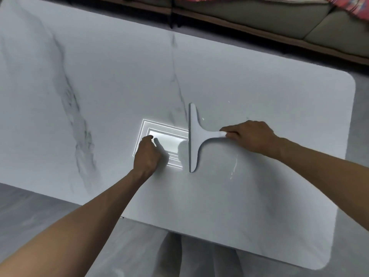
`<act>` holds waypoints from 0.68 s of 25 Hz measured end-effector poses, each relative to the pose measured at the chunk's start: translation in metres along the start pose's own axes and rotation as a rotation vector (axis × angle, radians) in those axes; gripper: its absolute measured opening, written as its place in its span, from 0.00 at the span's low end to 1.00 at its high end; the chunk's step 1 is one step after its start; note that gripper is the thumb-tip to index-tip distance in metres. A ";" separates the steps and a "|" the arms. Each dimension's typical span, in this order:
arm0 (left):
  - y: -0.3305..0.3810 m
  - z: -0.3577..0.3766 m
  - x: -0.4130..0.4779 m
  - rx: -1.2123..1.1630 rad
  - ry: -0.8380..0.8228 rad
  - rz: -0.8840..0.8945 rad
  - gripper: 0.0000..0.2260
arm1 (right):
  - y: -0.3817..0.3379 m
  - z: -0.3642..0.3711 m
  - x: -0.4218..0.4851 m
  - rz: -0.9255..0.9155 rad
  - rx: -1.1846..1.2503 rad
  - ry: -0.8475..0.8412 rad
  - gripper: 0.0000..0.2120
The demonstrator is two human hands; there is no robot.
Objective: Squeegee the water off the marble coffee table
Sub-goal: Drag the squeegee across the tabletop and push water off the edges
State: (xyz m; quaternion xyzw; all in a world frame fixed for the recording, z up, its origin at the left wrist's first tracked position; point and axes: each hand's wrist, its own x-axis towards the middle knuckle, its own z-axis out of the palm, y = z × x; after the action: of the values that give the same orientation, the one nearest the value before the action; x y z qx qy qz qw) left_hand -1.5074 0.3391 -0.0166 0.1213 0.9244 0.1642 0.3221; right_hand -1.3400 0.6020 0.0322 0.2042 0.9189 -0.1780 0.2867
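A white marble coffee table (119, 80) with grey veins fills most of the head view. A pale grey T-shaped squeegee (196, 136) lies with its blade on the marble, right of centre, blade running near to far. My right hand (249, 136) grips its handle from the right. My left hand (146, 154) rests on the tabletop just left of the blade, fingers curled with nothing in them. Thin streaks and drops of water (235, 162) glint on the marble to the right of the blade, under my right wrist.
A bright reflection of a ceiling light (169, 140) shines on the marble between my hands. A beige sofa (259, 19) with a red patterned cloth (351, 7) runs along the far side. Grey floor (30, 216) borders the table's near and right edges.
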 end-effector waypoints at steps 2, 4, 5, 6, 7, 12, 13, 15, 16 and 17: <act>0.023 0.020 0.007 0.120 0.002 0.113 0.18 | 0.036 -0.005 -0.017 0.083 0.029 0.025 0.16; 0.049 0.038 0.018 0.370 -0.016 0.191 0.26 | 0.068 -0.010 -0.038 0.168 0.056 0.033 0.16; 0.061 0.046 0.023 0.458 -0.039 0.183 0.37 | 0.083 -0.013 -0.049 0.203 0.054 0.045 0.16; 0.073 0.053 0.027 0.504 -0.067 0.151 0.50 | 0.095 -0.018 -0.059 0.240 0.049 0.062 0.16; 0.083 0.059 0.029 0.524 -0.068 0.136 0.59 | 0.103 -0.024 -0.066 0.273 0.057 0.077 0.16; 0.107 0.074 0.046 0.588 0.025 0.168 0.67 | 0.117 -0.073 -0.006 0.329 0.366 0.196 0.17; 0.106 0.074 0.052 0.591 0.007 0.153 0.68 | 0.114 -0.083 0.023 0.326 0.417 0.229 0.18; 0.101 0.072 0.061 0.582 -0.019 0.128 0.68 | 0.106 -0.099 0.084 0.324 0.517 0.298 0.19; 0.100 0.071 0.063 0.571 -0.037 0.118 0.69 | 0.100 -0.105 0.109 0.339 0.566 0.321 0.18; 0.101 0.071 0.065 0.563 -0.052 0.110 0.69 | 0.094 -0.108 0.129 0.360 0.597 0.336 0.17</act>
State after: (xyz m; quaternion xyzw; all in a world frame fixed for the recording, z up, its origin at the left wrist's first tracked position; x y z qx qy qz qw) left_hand -1.5001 0.4689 -0.0662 0.2600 0.9172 -0.0850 0.2898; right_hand -1.4411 0.7658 0.0187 0.4633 0.8102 -0.3485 0.0866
